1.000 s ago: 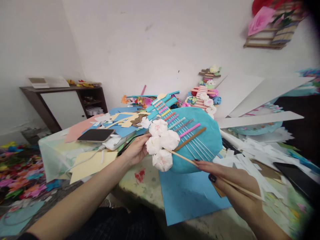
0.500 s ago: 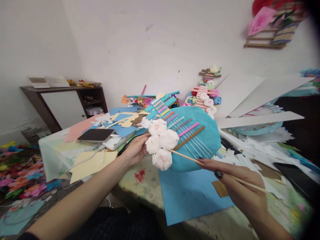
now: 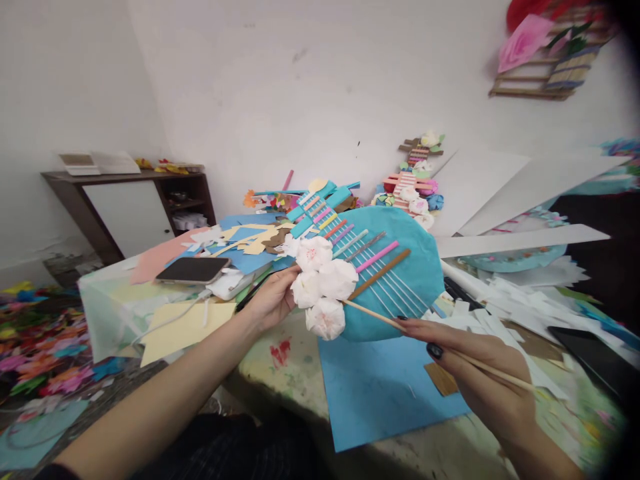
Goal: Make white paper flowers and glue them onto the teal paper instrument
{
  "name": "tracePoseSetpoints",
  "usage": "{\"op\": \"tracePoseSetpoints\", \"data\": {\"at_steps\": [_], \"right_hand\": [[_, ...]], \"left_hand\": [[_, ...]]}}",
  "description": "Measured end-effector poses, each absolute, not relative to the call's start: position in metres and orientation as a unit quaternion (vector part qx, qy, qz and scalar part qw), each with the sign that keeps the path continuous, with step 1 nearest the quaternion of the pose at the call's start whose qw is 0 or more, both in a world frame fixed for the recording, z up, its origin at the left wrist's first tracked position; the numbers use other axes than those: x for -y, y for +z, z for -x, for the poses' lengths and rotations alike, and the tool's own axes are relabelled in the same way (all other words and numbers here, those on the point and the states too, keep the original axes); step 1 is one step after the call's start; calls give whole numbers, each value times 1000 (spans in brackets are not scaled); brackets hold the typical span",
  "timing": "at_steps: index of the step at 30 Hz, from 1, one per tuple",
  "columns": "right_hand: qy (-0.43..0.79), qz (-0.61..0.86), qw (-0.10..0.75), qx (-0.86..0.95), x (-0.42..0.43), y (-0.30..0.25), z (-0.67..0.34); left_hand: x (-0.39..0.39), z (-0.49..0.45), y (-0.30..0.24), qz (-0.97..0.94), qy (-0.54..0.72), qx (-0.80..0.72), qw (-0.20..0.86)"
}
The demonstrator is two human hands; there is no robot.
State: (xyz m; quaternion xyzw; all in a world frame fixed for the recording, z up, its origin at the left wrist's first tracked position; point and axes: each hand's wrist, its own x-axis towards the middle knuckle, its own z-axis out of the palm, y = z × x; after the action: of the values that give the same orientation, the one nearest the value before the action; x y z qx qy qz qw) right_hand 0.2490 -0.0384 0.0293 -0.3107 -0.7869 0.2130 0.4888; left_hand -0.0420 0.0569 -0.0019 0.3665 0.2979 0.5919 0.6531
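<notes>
A turquoise paper lute-shaped craft (image 3: 415, 267) is held up over the table, with white strings and several coloured strips across its front. My left hand (image 3: 275, 298) grips its left edge; some of the fingers are hidden behind it. White paper flowers (image 3: 337, 279) with faint pink centres cluster on that same side, beside my fingers. In my right hand (image 3: 485, 370) is a thin wooden stick (image 3: 373, 315), pinched between thumb and fingers. Its tip reaches the lower right of the flower cluster; whether it touches a flower I cannot tell.
A blue sheet (image 3: 370, 400) lies on the table below the craft, with a small brown piece (image 3: 440, 379) on it. A phone (image 3: 193, 269) lies at left, a dark device (image 3: 590, 357) at right. White paper scraps (image 3: 505, 333) and a cabinet (image 3: 125, 210) are also there.
The craft has tilted slightly, its neck and upper edge shifting a little. Both hands keep their hold, and the stick's tip stays near the flowers.
</notes>
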Motion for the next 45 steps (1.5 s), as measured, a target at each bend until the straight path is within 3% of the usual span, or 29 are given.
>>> {"op": "tracePoseSetpoints", "data": {"at_steps": [8,14,17,19,22,23,25,29,32,35,40,42,45], "right_hand": [[218,306,520,768,39,31,-257],[244,281,640,672,36,37,-257],[180,253,737,601,41,46,-264],[128,310,749,571,50,51,-272],[12,489,639,594,65,47,-290],[-38,532,561,633,68,41,-296],[-125,511,452,720,72,26,-307],[-142,507,299,796,78,-10,-323],[-96,525,255,806,88,-25,-330],[-24,521,330,787,102,-23,-332],[204,484,651,548,110,-2,-318],[263,444,704,488,107,6,-311],[227,428,745,460,102,16,-309]], "left_hand": [[-54,40,1,-363,590,-306,653],[-53,39,3,-359,579,-319,659],[-51,39,5,-362,558,-331,669],[-49,38,5,-363,543,-344,675],[-44,35,1,-364,516,-370,682],[-41,34,-1,-365,503,-379,686],[-32,31,-5,-370,472,-397,695],[-5,28,-5,-411,402,-415,705],[15,28,1,-438,340,-437,708],[27,27,8,-468,279,-470,694],[32,25,8,-507,224,-511,657],[31,24,8,-515,205,-517,652],[30,23,8,-536,172,-517,646]]}}
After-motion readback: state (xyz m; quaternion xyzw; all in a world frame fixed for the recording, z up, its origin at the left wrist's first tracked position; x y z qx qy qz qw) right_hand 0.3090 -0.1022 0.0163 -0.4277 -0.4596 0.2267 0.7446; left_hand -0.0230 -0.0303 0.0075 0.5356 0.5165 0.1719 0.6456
